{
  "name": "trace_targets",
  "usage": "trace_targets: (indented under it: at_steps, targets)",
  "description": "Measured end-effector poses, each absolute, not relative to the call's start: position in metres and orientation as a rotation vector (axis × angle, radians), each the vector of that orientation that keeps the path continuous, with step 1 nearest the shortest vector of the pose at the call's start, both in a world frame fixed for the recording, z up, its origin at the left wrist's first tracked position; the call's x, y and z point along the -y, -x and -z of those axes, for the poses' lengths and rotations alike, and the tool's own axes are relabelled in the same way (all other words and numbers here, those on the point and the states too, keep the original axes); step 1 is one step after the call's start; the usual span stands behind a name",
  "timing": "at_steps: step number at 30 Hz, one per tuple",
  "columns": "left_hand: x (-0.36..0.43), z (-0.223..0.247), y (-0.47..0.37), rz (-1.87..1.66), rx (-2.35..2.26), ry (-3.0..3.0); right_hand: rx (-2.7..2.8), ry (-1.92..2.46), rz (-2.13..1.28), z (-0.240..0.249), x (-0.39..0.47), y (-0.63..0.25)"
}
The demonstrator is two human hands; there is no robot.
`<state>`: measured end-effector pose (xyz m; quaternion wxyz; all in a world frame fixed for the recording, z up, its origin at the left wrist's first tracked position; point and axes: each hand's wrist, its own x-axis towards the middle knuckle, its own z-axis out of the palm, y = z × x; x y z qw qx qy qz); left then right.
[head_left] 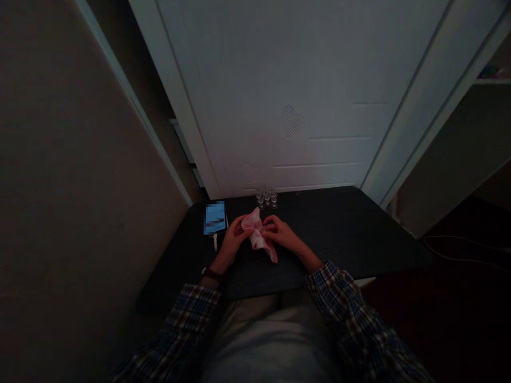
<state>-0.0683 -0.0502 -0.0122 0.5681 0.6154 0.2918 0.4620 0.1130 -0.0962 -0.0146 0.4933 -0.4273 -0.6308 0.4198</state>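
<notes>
Above the dark table, a crumpled pink-and-white cloth (256, 240) is held between my two hands. My left hand (235, 235) grips it from the left, thumb across the front and fingers behind. From the right, the fingers of my right hand (278, 232) pinch at the cloth's middle. One corner points up and another hangs down toward me. Whether something small lies within the folds, I cannot tell. Just beyond the cloth, several small clear stemmed glasses (266, 198) stand together at the table's back edge.
A lit-screen device (214, 218) lies left of my hands, with a white cable end (215, 242) at its near edge. The dark table (339, 234) meets a white panel (319, 85) with heart patterns. A brown surface (88, 175) rises at left. The room is dim.
</notes>
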Motion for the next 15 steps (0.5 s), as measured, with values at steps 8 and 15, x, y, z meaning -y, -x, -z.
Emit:
trace_targets:
  at_steps: [8, 15]
  targets:
    - [0.0524, 0.0116, 0.0665, -0.983, -0.661, -1.427, 1.619, 1.066, -0.928, 0.0105, 0.1004, -0.1110]
    - [0.0476, 0.0146, 0.0668, -1.090, -0.742, -1.620, 1.553, 1.114, -0.738, 0.0075, 0.0987, -0.1139]
